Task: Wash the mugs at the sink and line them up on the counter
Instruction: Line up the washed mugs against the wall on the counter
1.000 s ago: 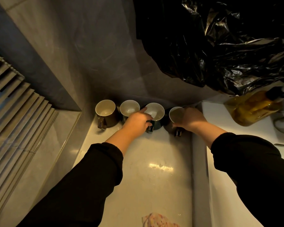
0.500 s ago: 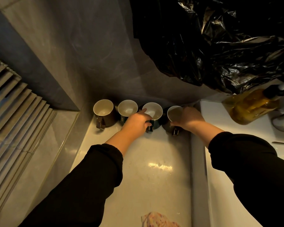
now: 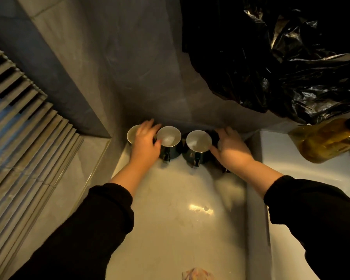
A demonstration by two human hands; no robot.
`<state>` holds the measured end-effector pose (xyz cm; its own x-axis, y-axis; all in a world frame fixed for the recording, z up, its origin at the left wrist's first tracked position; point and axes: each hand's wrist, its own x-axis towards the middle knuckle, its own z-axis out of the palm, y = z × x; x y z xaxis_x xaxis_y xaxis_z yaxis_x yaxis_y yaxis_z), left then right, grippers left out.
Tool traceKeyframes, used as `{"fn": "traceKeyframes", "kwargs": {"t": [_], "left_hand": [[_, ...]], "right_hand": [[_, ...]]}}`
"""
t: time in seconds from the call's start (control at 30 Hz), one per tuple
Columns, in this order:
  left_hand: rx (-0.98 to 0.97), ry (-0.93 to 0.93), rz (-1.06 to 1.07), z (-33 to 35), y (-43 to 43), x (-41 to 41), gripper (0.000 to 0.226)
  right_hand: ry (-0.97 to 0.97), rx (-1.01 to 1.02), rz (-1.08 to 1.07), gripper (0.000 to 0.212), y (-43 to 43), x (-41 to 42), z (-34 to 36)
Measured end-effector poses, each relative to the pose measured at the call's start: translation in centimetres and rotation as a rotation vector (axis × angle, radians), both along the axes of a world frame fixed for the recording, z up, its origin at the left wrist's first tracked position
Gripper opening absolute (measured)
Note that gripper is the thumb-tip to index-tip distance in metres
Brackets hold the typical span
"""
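A row of dark ceramic mugs with white insides (image 3: 168, 136) stands at the pale glossy desk's (image 3: 180, 219) 12 o'clock edge. The left hand (image 3: 144, 144), fingers straight and spread, lies over the 9 o'clock mug. The right hand (image 3: 231, 150), fingers likewise straight, covers the 3 o'clock one.

Long black left sleeve (image 3: 85, 229) over the left edge of the counter (image 3: 170, 229), soft matt cloth, thick bunched cuff, same black right sleeve (image 3: 315, 219) beyond the counter's right edge, left hand (image 3: 144, 142) and right hand (image 3: 230, 150) uncovered past the cuffs
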<state>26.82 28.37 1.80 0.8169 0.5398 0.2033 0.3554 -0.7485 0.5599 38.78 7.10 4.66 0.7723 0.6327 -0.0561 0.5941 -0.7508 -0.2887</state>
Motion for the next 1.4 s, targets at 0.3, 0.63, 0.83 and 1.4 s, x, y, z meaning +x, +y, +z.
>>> {"fn": "traceKeyframes", "kwargs": {"t": [0.3,0.63,0.83,1.4], "left_hand": [[-0.283,0.212,0.246,0.0,5.1,-1.7,0.069],[-0.314,0.204,0.276,-0.7,6.2,-1.9,0.071],[-0.307,0.196,0.259,-0.8,6.2,-2.2,0.081],[-0.247,0.193,0.295,-0.7,5.3,-1.5,0.079]], "right_hand": [[0.161,0.022,0.173,0.064,9.3,-1.7,-0.5],[0.17,-0.098,0.128,0.083,12.6,-0.8,-2.1],[0.169,-0.078,0.109,0.078,12.8,-0.8,-2.0],[0.218,-0.058,0.099,0.076,12.8,-0.8,-1.4]]}}
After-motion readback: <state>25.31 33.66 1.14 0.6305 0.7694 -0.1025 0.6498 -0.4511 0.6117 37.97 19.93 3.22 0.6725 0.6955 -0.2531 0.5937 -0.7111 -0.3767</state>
